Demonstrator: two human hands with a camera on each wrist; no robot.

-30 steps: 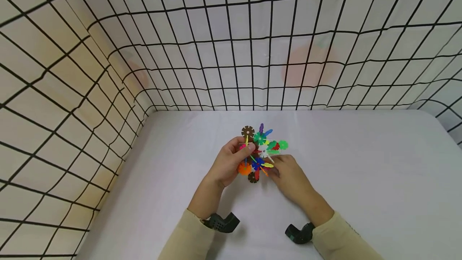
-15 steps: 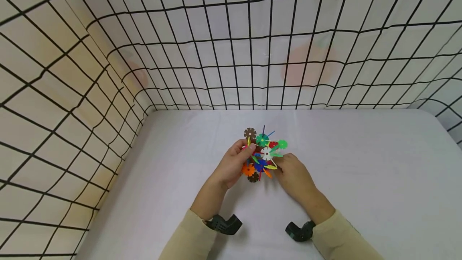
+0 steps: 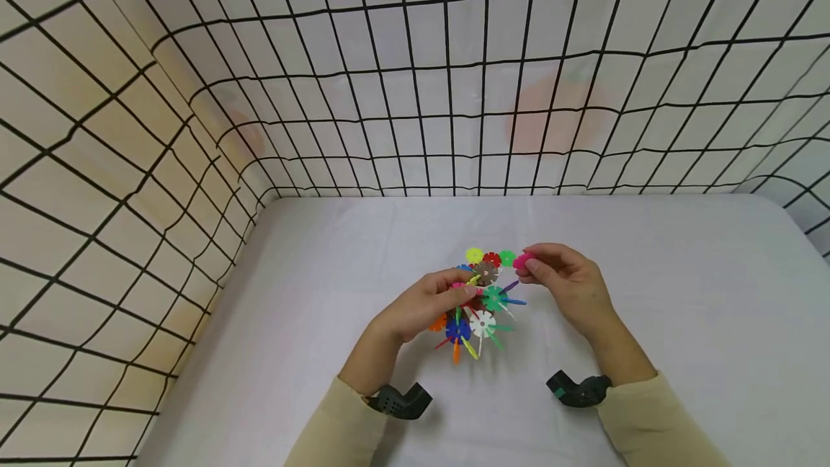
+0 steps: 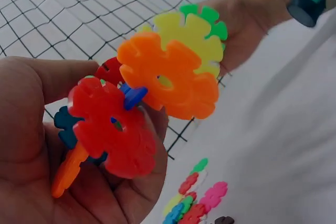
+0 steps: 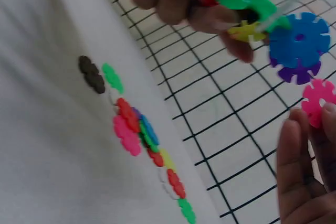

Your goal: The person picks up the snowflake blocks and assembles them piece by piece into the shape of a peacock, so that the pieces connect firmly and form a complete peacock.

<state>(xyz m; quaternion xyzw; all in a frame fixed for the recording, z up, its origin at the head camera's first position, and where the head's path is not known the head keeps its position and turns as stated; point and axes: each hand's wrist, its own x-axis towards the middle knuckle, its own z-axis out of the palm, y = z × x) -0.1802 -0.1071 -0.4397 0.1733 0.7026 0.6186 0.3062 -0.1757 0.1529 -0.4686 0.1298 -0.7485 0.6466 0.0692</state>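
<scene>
- We see the left hand (image 3: 415, 308) gripping the cluster (image 3: 483, 323) of coloured discs, raised above the desk (image 3: 681, 308).
- Loose discs (image 5: 127, 115) lie on the desk.
- We see the right hand (image 3: 576, 290) pinching a pink disc (image 3: 522, 261) near the cluster.

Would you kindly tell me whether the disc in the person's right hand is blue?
No, the right hand pinches a pink disc in the head view.

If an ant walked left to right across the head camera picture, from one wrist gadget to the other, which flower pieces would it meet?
Left wrist gadget → dark blue piece → white piece → bright green piece → pink piece pinched by the right hand → right wrist gadget. Overlapping ones left out.
</scene>
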